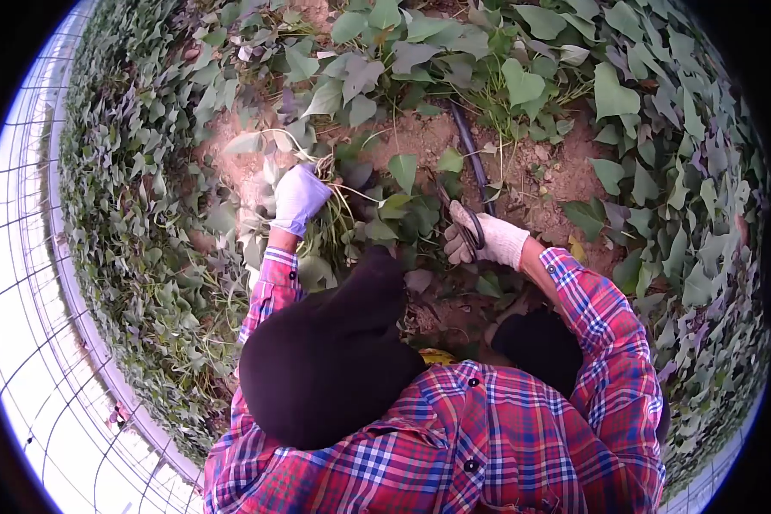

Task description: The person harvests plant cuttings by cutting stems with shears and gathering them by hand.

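Observation:
My left hand [300,199], in a whitish glove, is closed around a bunch of leafy green vine stems [338,214]. The stems trail out to its right and over its top. To the right, my right hand [499,240], also gloved, holds a pair of dark-handled scissors [477,230]. Their blades point up and left toward the leaves between my hands. How far apart the blades are, I cannot tell. Heart-shaped leaves [403,171] hang over the soil in front of me.
A dark hose [469,150] runs along the reddish-brown soil [385,141] ahead. Dense vine foliage [146,214] spreads on both sides. Wire mesh fencing [26,300] and a pale curb line the left edge. My dark-clothed knees [325,368] are bent close below my hands.

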`<state>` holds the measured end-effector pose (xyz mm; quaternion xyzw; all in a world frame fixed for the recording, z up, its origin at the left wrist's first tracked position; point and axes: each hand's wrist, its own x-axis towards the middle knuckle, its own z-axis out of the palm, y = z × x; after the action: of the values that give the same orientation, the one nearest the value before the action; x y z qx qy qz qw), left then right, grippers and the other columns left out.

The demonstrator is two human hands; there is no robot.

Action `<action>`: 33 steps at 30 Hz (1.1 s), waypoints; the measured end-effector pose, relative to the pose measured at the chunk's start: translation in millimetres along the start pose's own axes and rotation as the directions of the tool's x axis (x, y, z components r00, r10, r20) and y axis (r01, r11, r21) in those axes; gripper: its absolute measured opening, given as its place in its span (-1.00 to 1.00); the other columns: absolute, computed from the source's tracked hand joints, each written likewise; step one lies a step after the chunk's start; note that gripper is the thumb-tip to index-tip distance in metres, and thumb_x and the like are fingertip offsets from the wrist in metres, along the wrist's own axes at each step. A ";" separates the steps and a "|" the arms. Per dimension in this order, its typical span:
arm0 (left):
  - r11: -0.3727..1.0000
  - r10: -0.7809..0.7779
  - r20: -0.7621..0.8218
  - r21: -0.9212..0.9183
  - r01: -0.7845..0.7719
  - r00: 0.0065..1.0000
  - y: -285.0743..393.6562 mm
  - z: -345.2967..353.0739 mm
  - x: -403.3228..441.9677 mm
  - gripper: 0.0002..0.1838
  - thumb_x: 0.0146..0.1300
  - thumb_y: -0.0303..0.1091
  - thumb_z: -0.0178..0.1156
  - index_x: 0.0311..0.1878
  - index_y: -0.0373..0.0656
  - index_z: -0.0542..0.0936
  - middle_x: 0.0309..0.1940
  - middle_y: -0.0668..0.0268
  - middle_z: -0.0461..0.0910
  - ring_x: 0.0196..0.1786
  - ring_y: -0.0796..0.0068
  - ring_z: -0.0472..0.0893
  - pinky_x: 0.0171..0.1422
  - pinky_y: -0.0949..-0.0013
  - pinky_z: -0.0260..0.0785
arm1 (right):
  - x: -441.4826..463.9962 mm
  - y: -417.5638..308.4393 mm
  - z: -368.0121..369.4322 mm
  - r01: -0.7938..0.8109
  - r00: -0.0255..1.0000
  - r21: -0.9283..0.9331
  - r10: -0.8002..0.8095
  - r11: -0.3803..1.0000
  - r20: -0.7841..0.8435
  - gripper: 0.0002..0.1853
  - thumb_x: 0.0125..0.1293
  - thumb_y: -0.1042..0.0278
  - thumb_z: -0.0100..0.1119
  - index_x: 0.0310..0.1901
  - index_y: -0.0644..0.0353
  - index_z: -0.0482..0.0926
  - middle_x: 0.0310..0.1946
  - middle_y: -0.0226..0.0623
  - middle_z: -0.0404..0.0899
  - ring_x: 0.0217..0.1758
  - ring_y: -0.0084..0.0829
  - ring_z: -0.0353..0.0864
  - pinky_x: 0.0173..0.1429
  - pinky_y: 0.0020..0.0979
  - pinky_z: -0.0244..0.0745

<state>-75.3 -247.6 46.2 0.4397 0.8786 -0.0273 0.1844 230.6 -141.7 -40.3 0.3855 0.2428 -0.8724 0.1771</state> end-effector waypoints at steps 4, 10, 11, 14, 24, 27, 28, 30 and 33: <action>0.983 0.156 0.185 0.070 -0.171 0.970 36.7 39.6 40.0 -0.53 -0.03 0.05 0.33 -0.21 -0.16 0.64 -0.38 0.09 0.64 -0.30 0.13 0.64 -0.19 0.19 0.48 | 5.8 -5.7 3.5 0.014 1.000 -0.026 -0.014 1.000 0.000 -0.10 0.11 -0.46 0.04 -0.07 0.51 0.39 -0.29 0.10 0.56 -0.36 -0.28 0.64 -0.42 -0.51 0.51; 0.950 0.241 0.369 0.098 -0.296 0.898 54.9 81.0 50.2 -0.67 0.04 -0.22 0.04 -0.17 -0.12 0.64 -0.28 0.04 0.64 -0.17 0.07 0.64 -0.08 0.12 0.48 | 27.5 -7.5 9.0 0.032 0.996 -0.014 -0.033 0.999 -0.083 -0.13 0.11 -0.44 0.07 -0.11 0.48 0.41 -0.37 0.02 0.58 -0.48 -0.34 0.63 -0.49 -0.56 0.46; 0.947 0.252 0.388 0.091 -0.309 0.887 54.2 86.7 48.5 -0.67 0.05 -0.21 0.04 -0.18 -0.13 0.64 -0.27 0.04 0.64 -0.17 0.07 0.64 -0.08 0.12 0.48 | 29.8 -6.4 9.3 0.061 0.992 -0.004 -0.061 0.998 -0.107 -0.16 0.11 -0.42 0.09 -0.13 0.47 0.42 -0.42 -0.03 0.58 -0.52 -0.38 0.62 -0.51 -0.57 0.45; 0.973 0.163 0.402 0.088 -0.215 0.901 58.6 89.2 48.6 -0.69 0.03 -0.22 0.07 -0.24 -0.16 0.66 -0.27 0.02 0.64 -0.15 0.08 0.64 -0.08 0.14 0.48 | 29.6 -10.5 13.7 0.007 0.991 -0.131 -0.025 0.991 -0.135 -0.16 0.18 -0.42 0.00 -0.09 0.47 0.41 -0.50 -0.21 0.52 -0.58 -0.45 0.56 -0.46 -0.52 0.45; 0.996 0.066 0.330 0.042 -0.084 0.942 52.8 92.9 45.9 -0.71 0.01 -0.22 0.12 -0.33 -0.21 0.68 -0.33 -0.03 0.64 -0.20 0.03 0.65 -0.10 0.15 0.49 | 28.9 -1.9 21.0 0.051 0.989 -0.025 -0.054 0.998 -0.138 -0.23 0.13 -0.37 0.13 -0.22 0.43 0.44 -0.63 -0.34 0.41 -0.68 -0.53 0.46 -0.61 -0.56 0.31; 0.997 0.062 0.313 0.029 -0.075 0.948 53.2 93.2 44.0 -0.72 0.00 -0.22 0.13 -0.34 -0.21 0.68 -0.34 -0.03 0.63 -0.20 0.03 0.65 -0.11 0.15 0.49 | 31.7 -1.1 20.9 0.096 0.985 -0.059 -0.103 0.994 -0.137 -0.21 0.15 -0.37 0.10 -0.20 0.46 0.43 -0.61 -0.29 0.45 -0.69 -0.53 0.46 -0.63 -0.57 0.30; 0.997 0.063 0.308 0.028 -0.075 0.949 53.4 92.8 43.5 -0.72 0.00 -0.22 0.13 -0.35 -0.21 0.68 -0.35 -0.03 0.63 -0.21 0.03 0.65 -0.12 0.15 0.49 | 32.7 -2.9 20.8 0.096 0.985 -0.061 -0.104 0.993 -0.136 -0.21 0.15 -0.37 0.10 -0.20 0.46 0.43 -0.61 -0.29 0.45 -0.69 -0.53 0.46 -0.63 -0.57 0.30; 0.997 0.058 0.292 0.030 -0.069 0.955 55.3 91.3 41.1 -0.73 0.00 -0.22 0.13 -0.35 -0.20 0.68 -0.36 -0.02 0.64 -0.21 0.04 0.65 -0.13 0.15 0.50 | 33.4 -9.2 23.2 0.017 0.988 -0.077 -0.029 0.997 -0.152 -0.26 0.18 -0.34 0.08 -0.25 0.44 0.47 -0.61 -0.25 0.49 -0.70 -0.53 0.45 -0.63 -0.56 0.28; 0.997 0.059 0.267 0.039 -0.071 0.962 58.5 93.0 38.7 -0.75 0.00 -0.23 0.14 -0.36 -0.17 0.69 -0.38 0.02 0.64 -0.23 0.06 0.66 -0.17 0.14 0.50 | 20.7 -18.4 29.8 0.024 0.978 -0.305 -0.086 0.952 -0.192 -0.38 0.26 -0.24 0.08 -0.35 0.36 0.47 -0.68 -0.37 0.41 -0.73 -0.57 0.36 -0.66 -0.58 0.19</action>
<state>-22.8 -201.9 -47.1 0.4650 0.8301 -0.1011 0.2906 190.7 -145.8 -33.3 0.4340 0.4005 -0.7859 0.1834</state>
